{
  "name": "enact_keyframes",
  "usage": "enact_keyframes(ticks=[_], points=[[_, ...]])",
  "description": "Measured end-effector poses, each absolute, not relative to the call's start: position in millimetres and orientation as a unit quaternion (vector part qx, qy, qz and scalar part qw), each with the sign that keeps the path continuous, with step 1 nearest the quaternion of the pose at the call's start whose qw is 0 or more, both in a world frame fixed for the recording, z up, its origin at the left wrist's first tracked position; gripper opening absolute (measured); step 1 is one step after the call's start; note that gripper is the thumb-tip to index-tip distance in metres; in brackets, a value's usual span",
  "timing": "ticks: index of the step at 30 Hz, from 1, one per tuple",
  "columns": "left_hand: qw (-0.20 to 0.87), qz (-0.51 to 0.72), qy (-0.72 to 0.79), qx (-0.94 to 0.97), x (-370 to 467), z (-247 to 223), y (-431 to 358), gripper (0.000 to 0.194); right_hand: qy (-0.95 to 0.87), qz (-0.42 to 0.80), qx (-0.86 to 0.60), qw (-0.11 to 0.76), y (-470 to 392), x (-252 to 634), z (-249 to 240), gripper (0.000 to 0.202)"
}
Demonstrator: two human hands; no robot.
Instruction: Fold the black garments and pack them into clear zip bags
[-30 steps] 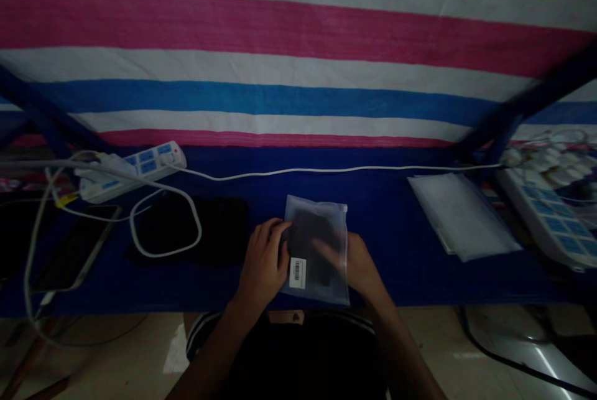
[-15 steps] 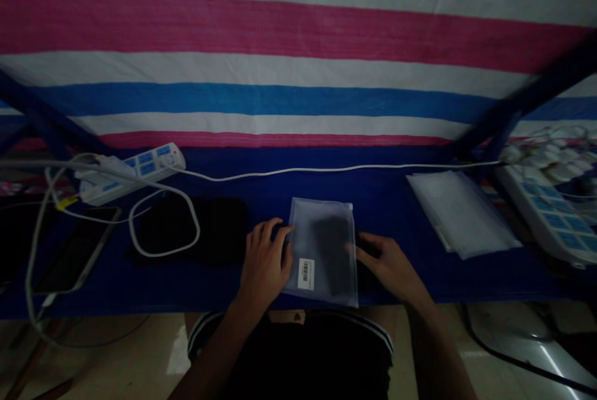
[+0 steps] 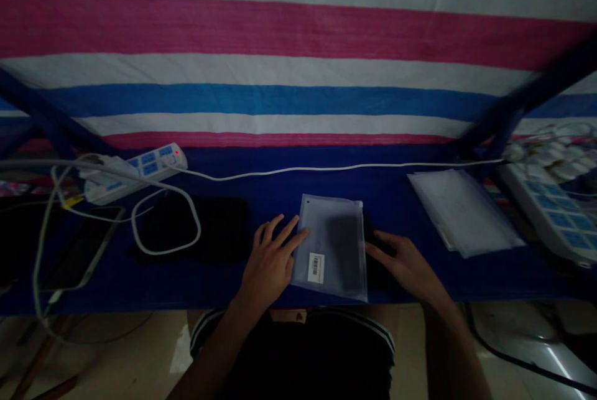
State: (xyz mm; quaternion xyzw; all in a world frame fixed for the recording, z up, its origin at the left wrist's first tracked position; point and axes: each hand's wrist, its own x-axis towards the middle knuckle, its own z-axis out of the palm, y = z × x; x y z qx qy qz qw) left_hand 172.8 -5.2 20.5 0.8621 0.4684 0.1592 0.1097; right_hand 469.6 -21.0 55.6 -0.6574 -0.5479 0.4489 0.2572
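A clear plastic zip bag [image 3: 308, 238] with a white barcode label [image 3: 316, 268] lies on the blue table in front of me. A flat black item [image 3: 342, 251] shows dark through its right half and extends past the bag's right edge. My left hand [image 3: 270, 260] rests with fingers spread on the bag's left side. At the right edge, my right hand [image 3: 403, 263] has its thumb and fingers closed around the black item, touching the bag's edge. Dim light hides the item's exact kind and the fingers' grip.
Several clear plastic bags [image 3: 466, 213] lie stacked on the right, beside a power strip [image 3: 550, 213] full of plugs. Leftward are a dark folded item [image 3: 224, 229], a looped white cable [image 3: 198, 213], a phone [image 3: 79, 254] and another power strip [image 3: 153, 160]. A striped sheet [image 3: 280, 33] hangs behind.
The zip bag has shifted slightly right, together with the black item and both hands. My left fingers are spread wider and reach further onto the bag.
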Motion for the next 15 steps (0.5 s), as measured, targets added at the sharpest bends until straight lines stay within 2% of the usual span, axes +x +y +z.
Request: enact_keyframes(ticks=[5,11,15], points=[[0.116,0.182,0.483,0.849,173.1,20.0,-5.6,0.07,-0.518,0.387,-0.709,0.282,-22.1,494.6,55.7,0.051],[0.125,0.201,0.48,0.845,172.3,17.0,-4.8,0.066,-0.407,0.243,-0.766,0.435,-29.5,502.1,63.5,0.049],[0.141,0.277,0.466,0.828,169.1,16.4,-5.3,0.059,-0.382,0.289,-0.713,0.512,-33.6,467.9,73.0,0.047]])
